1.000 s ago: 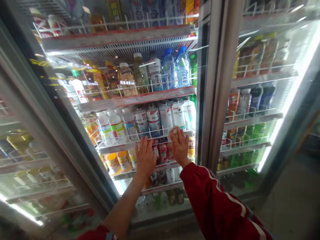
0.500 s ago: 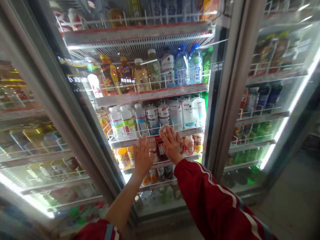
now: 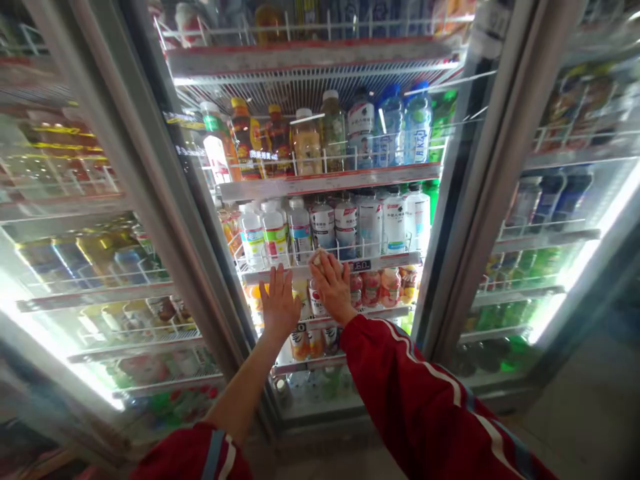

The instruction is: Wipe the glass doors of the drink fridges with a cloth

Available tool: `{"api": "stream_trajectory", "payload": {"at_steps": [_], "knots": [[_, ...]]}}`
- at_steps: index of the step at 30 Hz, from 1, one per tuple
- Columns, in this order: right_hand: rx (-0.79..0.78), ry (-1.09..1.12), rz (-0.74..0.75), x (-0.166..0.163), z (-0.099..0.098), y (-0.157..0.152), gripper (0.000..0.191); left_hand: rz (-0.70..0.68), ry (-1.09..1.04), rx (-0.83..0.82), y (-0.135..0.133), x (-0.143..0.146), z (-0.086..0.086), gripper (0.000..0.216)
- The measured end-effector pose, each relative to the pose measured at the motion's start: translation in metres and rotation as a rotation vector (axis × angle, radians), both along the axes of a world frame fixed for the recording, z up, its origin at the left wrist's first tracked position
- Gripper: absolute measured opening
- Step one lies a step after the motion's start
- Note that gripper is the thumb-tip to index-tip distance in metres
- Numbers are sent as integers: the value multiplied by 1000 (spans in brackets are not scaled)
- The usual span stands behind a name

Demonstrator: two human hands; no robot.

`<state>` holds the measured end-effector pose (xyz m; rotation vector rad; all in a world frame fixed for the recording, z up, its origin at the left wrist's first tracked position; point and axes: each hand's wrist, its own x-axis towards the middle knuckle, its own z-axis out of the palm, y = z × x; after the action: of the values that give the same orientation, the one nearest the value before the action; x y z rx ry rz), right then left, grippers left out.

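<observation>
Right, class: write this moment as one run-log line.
left hand: open, at glass door | right hand: holding pale wad at glass door | behind door: shelved drink bottles

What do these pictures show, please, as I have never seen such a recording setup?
There is no machine here, only a person's two bare hands. Every picture comes from one camera worn on that person's head, looking forward and down, so the arms reach in from the bottom. Ahead is a drinks cooler with a glass door; behind the glass, bottles stand on shelves. The right hand holds a pale wad, perhaps a cloth, apparently against the glass. The left hand is spread open beside it, holding nothing visible.
</observation>
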<state>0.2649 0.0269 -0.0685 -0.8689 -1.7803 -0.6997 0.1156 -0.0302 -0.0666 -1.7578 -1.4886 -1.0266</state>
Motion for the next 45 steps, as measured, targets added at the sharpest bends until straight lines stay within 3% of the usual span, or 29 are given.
{"api": "stream_trajectory", "payload": {"at_steps": [8,16,19,28,37,45], "knots": [[79,222,-90,5,6,6,47,75,1,43,-8,-40,2,56],[31,41,61,-91,-20,-17,42,74,15,-24,-15,-74,-11,59],[21,-22,107,-111,-23,-21,42,59,-7,-36,-18,-83,-13,60],[51,166,-68,-83,-9,-21,41,-11,-45,-29,-27,-95,-17,63],[-56,-100,72,-153,-19,-28,44,-49,22,3,-36,-115,-12,64],[-69,42,-30,-124,-17,-26,47,-13,87,-63,-37,-115,-13,59]]}}
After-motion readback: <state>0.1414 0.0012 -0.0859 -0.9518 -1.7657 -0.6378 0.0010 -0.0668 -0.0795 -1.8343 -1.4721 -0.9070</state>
